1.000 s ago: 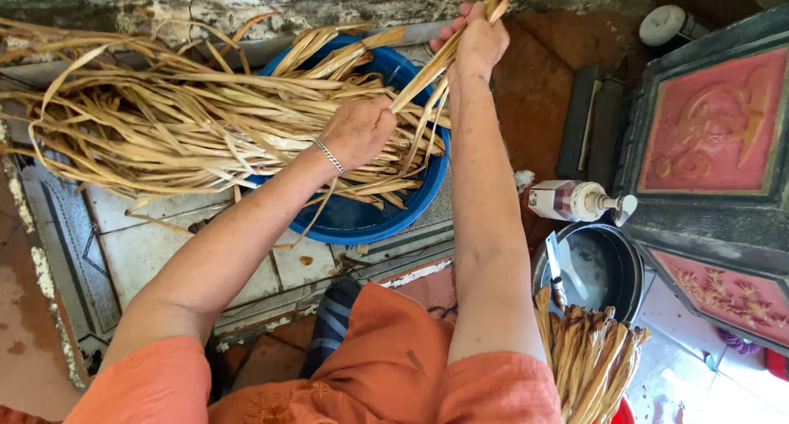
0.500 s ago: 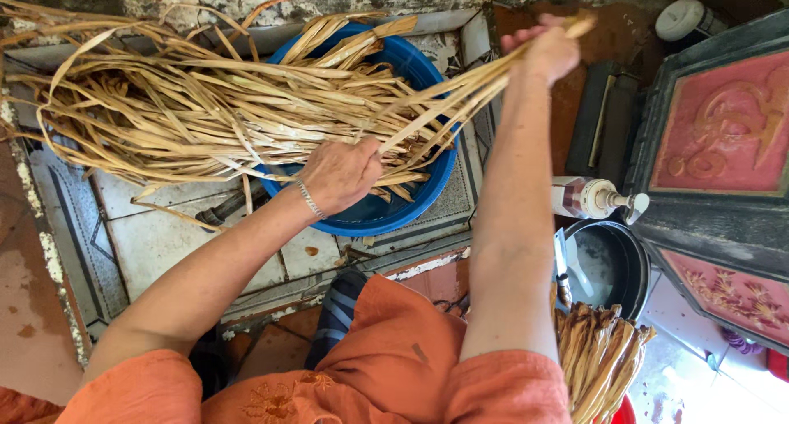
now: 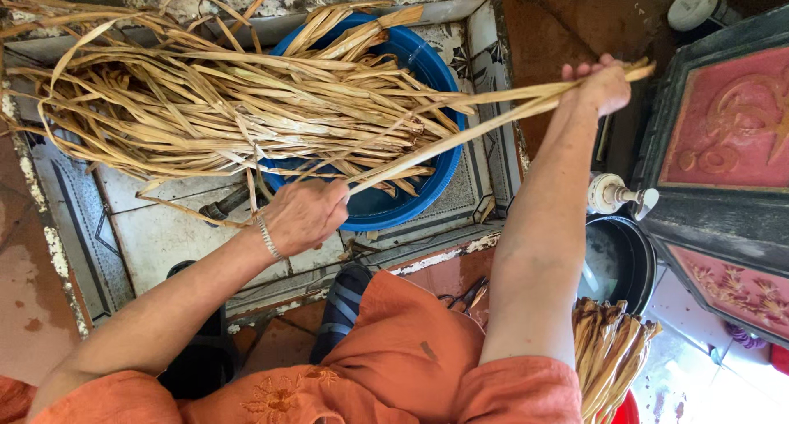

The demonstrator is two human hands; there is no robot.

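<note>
The person's left hand [image 3: 306, 216] is clenched around the near end of a long dried leaf strip [image 3: 460, 132], just off the front rim of the blue basin [image 3: 444, 173]. The right hand [image 3: 602, 85] grips the same strip's far end, raised out past the right edge of the tiled slab [image 3: 156, 235], so the strip runs taut and slanting between the two fists, crossing above the basin's right side. It looks like two or three strands lying together, though I cannot tell exactly how many.

The strip is pale straw-yellow, flat and narrow, dry and a little fibrous, with a slight twist along its length and a browner tip poking out beyond the right hand.

A big loose heap of leaves [image 3: 214, 116] of the same kind sprawls over the basin and across the slab toward its left edge, strands bending and looping, some hanging over the basin's back rim. They are tan to light brown, creased and curled at the ends.

A thin bracelet [image 3: 267, 237] sits on the left wrist. Both sleeves are orange. Beside the person's right arm stands a dark pot [image 3: 633, 264], with a small pump bottle [image 3: 612, 195] just behind it, and a tight bundle [image 3: 608, 350] of browner strips stands upright just by the pot. A dark frame with red carved panels [image 3: 723, 120] fills the right side.
</note>
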